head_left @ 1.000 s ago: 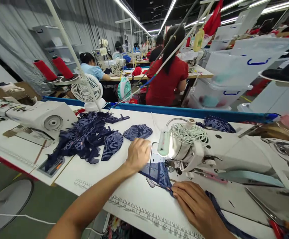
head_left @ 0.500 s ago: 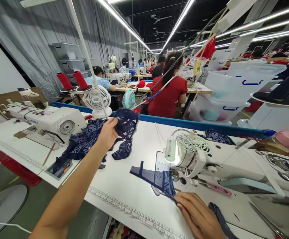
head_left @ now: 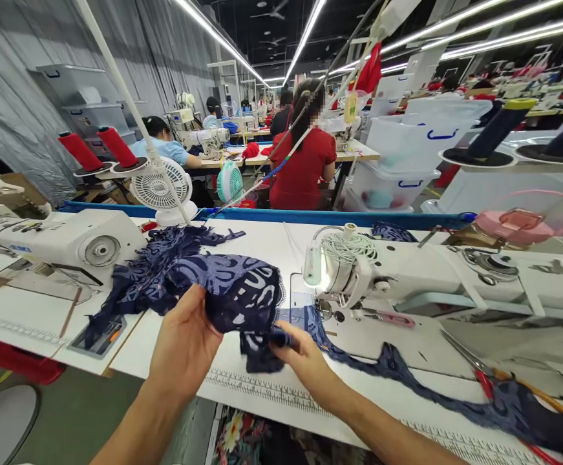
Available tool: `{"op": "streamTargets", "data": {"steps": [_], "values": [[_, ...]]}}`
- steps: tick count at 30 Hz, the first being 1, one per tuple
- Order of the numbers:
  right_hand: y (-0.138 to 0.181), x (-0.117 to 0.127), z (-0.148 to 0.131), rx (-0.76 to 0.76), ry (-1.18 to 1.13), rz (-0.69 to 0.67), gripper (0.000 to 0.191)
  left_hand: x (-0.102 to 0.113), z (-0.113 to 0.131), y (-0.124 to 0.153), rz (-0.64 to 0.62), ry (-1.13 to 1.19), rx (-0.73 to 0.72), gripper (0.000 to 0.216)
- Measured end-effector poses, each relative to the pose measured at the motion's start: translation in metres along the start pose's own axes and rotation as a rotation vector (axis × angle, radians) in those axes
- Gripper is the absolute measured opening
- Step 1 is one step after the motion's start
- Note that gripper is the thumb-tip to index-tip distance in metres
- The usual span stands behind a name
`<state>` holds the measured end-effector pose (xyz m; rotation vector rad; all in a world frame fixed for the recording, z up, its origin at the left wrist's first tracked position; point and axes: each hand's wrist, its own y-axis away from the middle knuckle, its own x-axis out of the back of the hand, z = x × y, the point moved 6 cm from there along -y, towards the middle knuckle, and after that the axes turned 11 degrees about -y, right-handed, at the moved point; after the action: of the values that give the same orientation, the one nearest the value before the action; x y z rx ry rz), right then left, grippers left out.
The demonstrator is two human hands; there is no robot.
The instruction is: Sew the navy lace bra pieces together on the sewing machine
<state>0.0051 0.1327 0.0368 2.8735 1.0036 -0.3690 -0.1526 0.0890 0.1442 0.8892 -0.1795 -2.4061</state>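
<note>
Both of my hands are on one navy lace piece (head_left: 247, 284) with a scalloped edge, held above the table. My left hand (head_left: 187, 345) pinches it near its left lower part, thumb on top. At its lower right, my right hand (head_left: 305, 361) has its fingers closed on a dark folded end; motion blurs that spot a little. Right of my hands, more navy lace (head_left: 316, 326) lies at the needle of the sewing machine (head_left: 359, 278). From there a navy strip (head_left: 407, 374) runs right along the table. A heap of navy lace pieces (head_left: 140, 278) lies behind my left hand.
Red-handled scissors (head_left: 482, 381) lie at the right, partly under the strip. A second sewing machine (head_left: 82, 242) stands left, near a white fan (head_left: 162, 184). A ruler tape (head_left: 262, 387) lines the front edge. A co-worker in red (head_left: 303, 168) sits ahead.
My left hand has brought the lace piece from the heap toward me. My right hand has left the cloth at the machine and gripped the lace piece. The view has turned slightly right.
</note>
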Motion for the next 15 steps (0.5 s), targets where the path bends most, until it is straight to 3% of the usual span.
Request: {"op": "streamTargets", "data": {"steps": [3, 5, 6, 8, 9, 10, 11, 12, 13, 15], "values": [[0.018, 0.021, -0.005, -0.234, -0.152, 0.024, 0.028, 0.033, -0.013, -0.015, 0.116, -0.017, -0.029, 0.029], [0.029, 0.045, -0.011, -0.325, -0.130, 0.068, 0.036, 0.064, -0.026, -0.024, 0.182, -0.147, -0.039, 0.020], [0.034, 0.059, -0.013, -0.346, -0.073, 0.105, 0.042, 0.079, -0.032, -0.027, 0.202, -0.283, -0.054, 0.016], [0.042, 0.084, -0.016, -0.351, 0.087, 0.187, 0.055, 0.104, -0.034, -0.027, 0.317, -0.703, -0.222, 0.030], [0.045, 0.092, -0.015, -0.356, 0.162, 0.207, 0.059, 0.108, -0.033, -0.022, 0.392, -0.935, -0.358, 0.043], [0.047, 0.095, -0.013, -0.366, 0.222, 0.196, 0.060, 0.101, -0.034, -0.017, 0.381, -1.139, -0.512, 0.053], [0.047, 0.094, -0.012, -0.369, 0.262, 0.162, 0.059, 0.086, -0.040, -0.013, 0.281, -1.316, -0.661, 0.060], [0.046, 0.089, -0.012, -0.357, 0.285, 0.111, 0.057, 0.064, -0.052, -0.008, 0.088, -1.453, -0.787, 0.065], [0.044, 0.082, -0.014, -0.329, 0.296, 0.048, 0.053, 0.040, -0.068, -0.002, -0.193, -1.544, -0.872, 0.067], [0.042, 0.066, -0.023, -0.259, 0.276, -0.057, 0.047, 0.002, -0.102, 0.008, -0.721, -1.638, -0.880, 0.072]]}}
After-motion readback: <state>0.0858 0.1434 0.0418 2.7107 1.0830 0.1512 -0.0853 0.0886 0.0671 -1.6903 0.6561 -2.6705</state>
